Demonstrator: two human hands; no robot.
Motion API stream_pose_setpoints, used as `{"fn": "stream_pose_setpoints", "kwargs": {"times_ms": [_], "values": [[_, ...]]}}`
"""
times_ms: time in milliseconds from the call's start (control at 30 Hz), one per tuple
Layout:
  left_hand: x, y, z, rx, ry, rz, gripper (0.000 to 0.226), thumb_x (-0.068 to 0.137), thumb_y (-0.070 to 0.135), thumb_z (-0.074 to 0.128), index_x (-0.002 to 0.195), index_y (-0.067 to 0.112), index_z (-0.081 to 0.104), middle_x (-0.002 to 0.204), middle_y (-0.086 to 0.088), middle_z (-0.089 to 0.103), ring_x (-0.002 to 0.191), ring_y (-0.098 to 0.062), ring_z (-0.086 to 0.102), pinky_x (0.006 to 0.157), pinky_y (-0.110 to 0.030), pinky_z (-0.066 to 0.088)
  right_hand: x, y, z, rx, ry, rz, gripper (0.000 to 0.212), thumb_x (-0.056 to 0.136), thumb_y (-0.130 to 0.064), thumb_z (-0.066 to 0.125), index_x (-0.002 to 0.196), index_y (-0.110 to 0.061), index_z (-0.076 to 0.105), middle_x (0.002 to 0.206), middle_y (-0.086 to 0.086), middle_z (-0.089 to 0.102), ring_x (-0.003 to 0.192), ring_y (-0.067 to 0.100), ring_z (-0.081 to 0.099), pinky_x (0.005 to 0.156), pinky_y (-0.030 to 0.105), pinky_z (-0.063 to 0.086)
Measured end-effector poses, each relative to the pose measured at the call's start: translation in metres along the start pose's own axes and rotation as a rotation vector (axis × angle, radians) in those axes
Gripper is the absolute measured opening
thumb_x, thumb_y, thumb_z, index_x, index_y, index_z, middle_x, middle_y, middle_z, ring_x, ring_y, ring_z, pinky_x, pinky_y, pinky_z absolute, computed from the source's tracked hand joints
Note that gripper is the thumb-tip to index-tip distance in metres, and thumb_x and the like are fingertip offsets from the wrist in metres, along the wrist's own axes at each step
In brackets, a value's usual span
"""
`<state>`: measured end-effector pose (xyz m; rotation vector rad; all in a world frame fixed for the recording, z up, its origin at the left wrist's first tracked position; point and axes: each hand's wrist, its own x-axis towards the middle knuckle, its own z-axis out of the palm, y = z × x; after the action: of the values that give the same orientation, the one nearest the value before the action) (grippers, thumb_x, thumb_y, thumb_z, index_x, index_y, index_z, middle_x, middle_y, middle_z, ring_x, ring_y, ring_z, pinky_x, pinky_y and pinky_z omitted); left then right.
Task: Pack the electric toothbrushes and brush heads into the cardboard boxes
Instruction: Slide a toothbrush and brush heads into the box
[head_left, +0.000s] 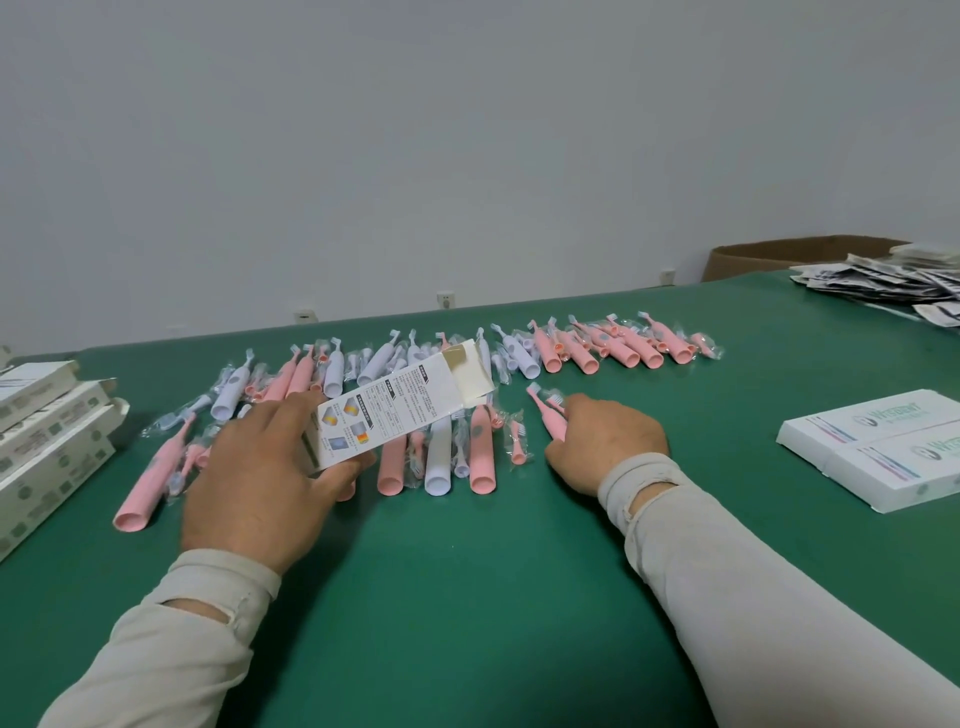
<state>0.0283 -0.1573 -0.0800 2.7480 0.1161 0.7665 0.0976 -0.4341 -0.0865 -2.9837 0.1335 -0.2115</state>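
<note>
Left hand (260, 467) grips open white printed cardboard box (384, 410), right hand (608, 439) pinches pink electric toothbrush (546, 415); loading step, next needs toothbrush aligned with box mouth.

Both arms enter from the lower edge, each in a pale grey sleeve torn open near the wrist so that a strip of forearm shows. The left hand (260, 478) lies back-up, raised above the surface, fingers curled over the top of a white printed carton (387, 415) and thumb pressed beneath its near end; the grip is closed. The right forearm runs diagonally from the lower right corner, wrist low. The right hand (608, 441) lies back-up, fingers bent downward, its fingertips closed on a pink toothbrush (546, 415). The thumb points toward the left hand. The two hands are well apart.
</note>
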Motion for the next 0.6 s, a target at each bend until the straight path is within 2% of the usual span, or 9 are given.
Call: {"fn": "stream_pose_setpoints", "kwargs": {"times_ms": [233, 433, 500, 600], "values": [[-0.001, 0.001, 0.002, 0.025, 0.003, 0.000, 0.061, 0.080, 0.055, 0.071, 0.131, 0.027, 0.054, 0.122, 0.001, 0.061, 0.109, -0.026, 0.052, 0.086, -0.046, 0.048, -0.004, 0.012, -0.009, 0.034, -0.019, 0.068, 0.024, 0.088, -0.038, 0.053, 0.103, -0.021, 0.044, 0.077, -0.003, 0.054, 0.062, 0.014, 0.047, 0.050, 0.027, 0.031], [-0.001, 0.001, 0.002, 0.031, 0.005, 0.003, 0.060, 0.080, 0.052, 0.073, 0.132, 0.027, 0.054, 0.121, 0.000, 0.062, 0.107, -0.026, 0.052, 0.086, -0.045, 0.048, -0.009, 0.011, -0.016, 0.149, 0.166, 0.083, 0.047, 0.085, -0.046, 0.052, 0.126, -0.024, 0.046, 0.079, -0.004, 0.054, 0.071, 0.023, 0.055, 0.051, 0.027, 0.030], [-0.001, 0.001, 0.003, 0.031, 0.005, 0.004, 0.061, 0.079, 0.050, 0.075, 0.132, 0.027, 0.054, 0.120, 0.000, 0.062, 0.107, -0.027, 0.053, 0.086, -0.045, 0.047, -0.010, 0.012, -0.015, 0.362, 0.242, 0.051, 0.045, 0.083, -0.044, 0.054, 0.124, -0.027, 0.046, 0.077, -0.007, 0.056, 0.066, 0.014, 0.054, 0.049, 0.027, 0.033], [-0.001, 0.001, 0.003, 0.038, 0.004, 0.008, 0.063, 0.079, 0.049, 0.076, 0.134, 0.027, 0.053, 0.120, 0.000, 0.062, 0.108, -0.027, 0.053, 0.085, -0.046, 0.048, -0.010, 0.006, -0.016, 1.100, 0.256, 0.014, 0.027, 0.086, -0.032, 0.061, 0.112, -0.026, 0.058, 0.077, -0.012, 0.059, 0.062, 0.004, 0.057, 0.048, 0.018, 0.040]]}}
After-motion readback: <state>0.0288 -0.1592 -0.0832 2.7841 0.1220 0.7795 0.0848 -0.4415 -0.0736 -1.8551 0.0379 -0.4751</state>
